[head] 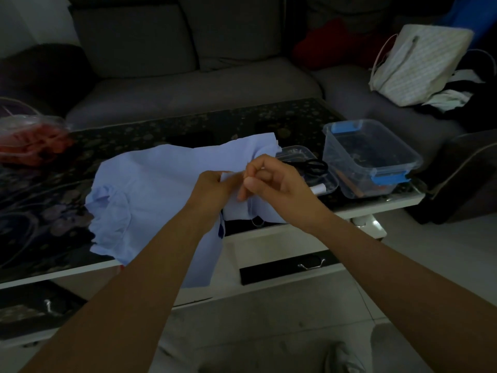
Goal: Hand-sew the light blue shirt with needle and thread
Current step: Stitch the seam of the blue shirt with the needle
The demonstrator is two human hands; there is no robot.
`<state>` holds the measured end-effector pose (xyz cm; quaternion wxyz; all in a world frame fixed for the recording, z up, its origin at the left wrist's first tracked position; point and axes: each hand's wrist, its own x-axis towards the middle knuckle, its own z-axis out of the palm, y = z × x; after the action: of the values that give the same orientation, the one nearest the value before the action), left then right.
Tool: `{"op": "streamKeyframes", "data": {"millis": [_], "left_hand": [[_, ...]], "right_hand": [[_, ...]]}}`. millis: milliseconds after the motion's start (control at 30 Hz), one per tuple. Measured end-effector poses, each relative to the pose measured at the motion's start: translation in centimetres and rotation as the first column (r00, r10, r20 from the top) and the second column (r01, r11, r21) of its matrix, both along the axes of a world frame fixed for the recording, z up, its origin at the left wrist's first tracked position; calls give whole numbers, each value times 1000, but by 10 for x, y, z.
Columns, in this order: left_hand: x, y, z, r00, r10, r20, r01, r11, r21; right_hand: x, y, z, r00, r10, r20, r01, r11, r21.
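Light blue shirt point(161, 184) was spread on the dark patterned table point(188, 125), with one part draped over the near edge. A fold of it was gripped in the curled fingers of the left hand point(212, 188). Just beside it, the thread point(251, 211) was pinched between thumb and forefinger of the right hand point(274, 184), its slack hanging below. The needle could not be made out. Scissors point(316, 166) and a clear box point(371, 157) were noted to the right.
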<state>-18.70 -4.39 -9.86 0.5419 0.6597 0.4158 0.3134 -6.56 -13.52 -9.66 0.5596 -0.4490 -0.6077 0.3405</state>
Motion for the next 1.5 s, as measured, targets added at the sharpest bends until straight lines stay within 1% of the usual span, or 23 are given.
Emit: {"op": "streamKeyframes", "data": {"millis": [33,67,100,167,200,233,267,300,333,400,467,533,600,700,933,1000,1100,1167,1200,1267,1333,1400,1500], "left_hand": [[0,0,0,999,0,34,1,999,-38],[-1,1,0,997,9,76,-2,996,-88],[-1,2,0,993,31,111,-15,990,-138],[-3,4,1,988,86,126,-60,978,-198],[-3,6,1,986,106,132,-75,972,-221],[-3,7,1,982,123,145,-84,965,-249],[-4,7,1,978,133,158,-85,957,-277],[-3,7,2,975,146,170,-88,948,-306],[-3,8,3,971,160,176,-95,940,-329],[-2,9,3,968,182,171,-114,931,-346],[-2,9,3,972,176,158,-117,938,-327],[-1,8,3,976,145,160,-85,940,-330],[-1,7,2,979,117,167,-54,938,-343],[-1,9,0,977,84,195,-7,931,-366],[-1,8,0,978,36,206,41,932,-360],[-1,9,0,979,41,200,31,938,-346],[-2,10,-1,975,73,208,0,944,-330],[-3,12,0,972,119,203,-48,945,-325],[-3,12,0,971,141,194,-73,944,-321],[-2,12,0,967,176,184,-110,941,-319],[-2,12,0,965,183,189,-115,940,-322],[-2,11,1,963,174,205,-100,939,-329],[-3,10,0,961,176,213,-103,943,-317]], "right_hand": [[4,-3,3,988,93,-120,-110,984,-142],[8,-6,5,953,198,-230,-262,920,-292],[12,-10,8,891,327,-315,-440,792,-422],[18,-18,13,698,612,-372,-689,432,-582],[19,-21,14,601,709,-369,-727,292,-622],[20,-21,13,540,761,-361,-735,216,-643],[20,-22,14,525,773,-356,-731,196,-654],[21,-21,15,553,756,-351,-722,223,-655],[22,-20,15,617,713,-333,-699,301,-649],[21,-16,14,828,498,-259,-536,563,-630],[17,-8,11,982,142,-122,-186,781,-596],[12,-1,9,990,-138,16,130,874,-469],[10,4,5,950,-296,99,311,911,-269],[9,9,-3,895,-407,184,424,903,-68],[4,18,-13,738,-565,369,597,802,36],[4,20,-15,723,-579,376,603,795,66],[4,20,-13,815,-467,343,472,879,74],[5,15,-7,880,-219,420,253,967,-27],[4,11,-3,885,-33,464,115,982,-150],[4,2,1,822,309,479,-97,904,-416],[6,-3,1,742,452,495,-135,824,-550],[11,-4,1,729,450,515,-94,812,-577],[19,-2,3,847,217,485,32,890,-454]]}}
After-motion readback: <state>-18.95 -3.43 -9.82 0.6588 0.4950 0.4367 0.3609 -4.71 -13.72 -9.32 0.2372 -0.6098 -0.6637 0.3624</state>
